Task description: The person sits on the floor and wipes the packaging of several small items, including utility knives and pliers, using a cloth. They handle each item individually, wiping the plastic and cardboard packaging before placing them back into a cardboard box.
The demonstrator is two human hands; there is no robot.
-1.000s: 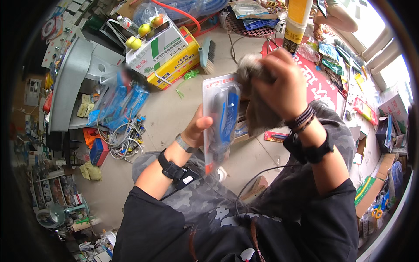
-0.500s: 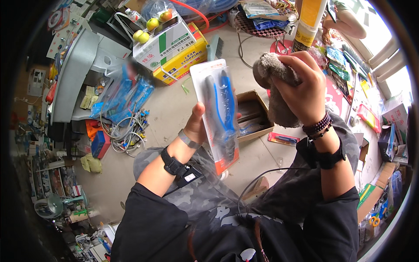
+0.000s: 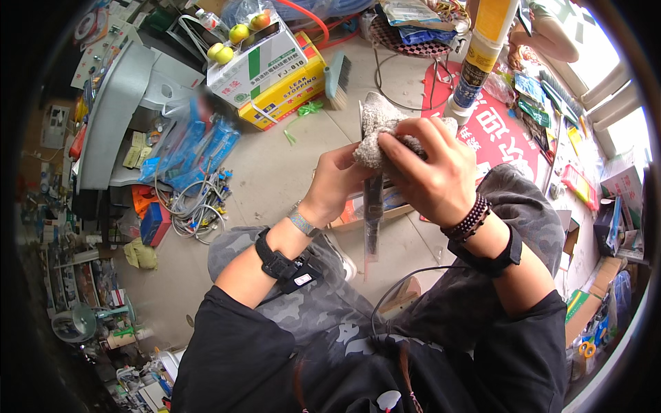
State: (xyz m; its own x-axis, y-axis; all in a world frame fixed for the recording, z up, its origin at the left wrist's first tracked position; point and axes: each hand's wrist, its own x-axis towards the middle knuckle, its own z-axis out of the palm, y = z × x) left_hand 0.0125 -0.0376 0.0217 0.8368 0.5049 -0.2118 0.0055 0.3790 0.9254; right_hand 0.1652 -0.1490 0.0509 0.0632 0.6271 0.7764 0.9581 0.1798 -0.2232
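My left hand (image 3: 329, 187) grips a clear blister pack (image 3: 372, 217) by its side, thumb on top. The pack stands nearly edge-on, so its contents barely show; half a second ago blue-handled pliers were visible inside. Bunched in my right hand (image 3: 441, 175) is a grey fluffy cloth (image 3: 380, 117), which lies against the upper part of the pack. Both hands are closed and close together. Below them, partly hidden, sits an open cardboard box (image 3: 394, 217) on the floor.
A white and yellow carton (image 3: 286, 89) with fruit on top stands far left of centre, beside a brush (image 3: 337, 81). Tangled cables (image 3: 189, 213) lie left. A tall yellow-and-white bottle (image 3: 478, 69) stands by a red mat (image 3: 513, 138). Another person's limb (image 3: 551, 41) shows top right.
My right hand has come down and left, bringing the cloth onto the pack. My left hand has turned the pack from face-on to edge-on and moved slightly right.
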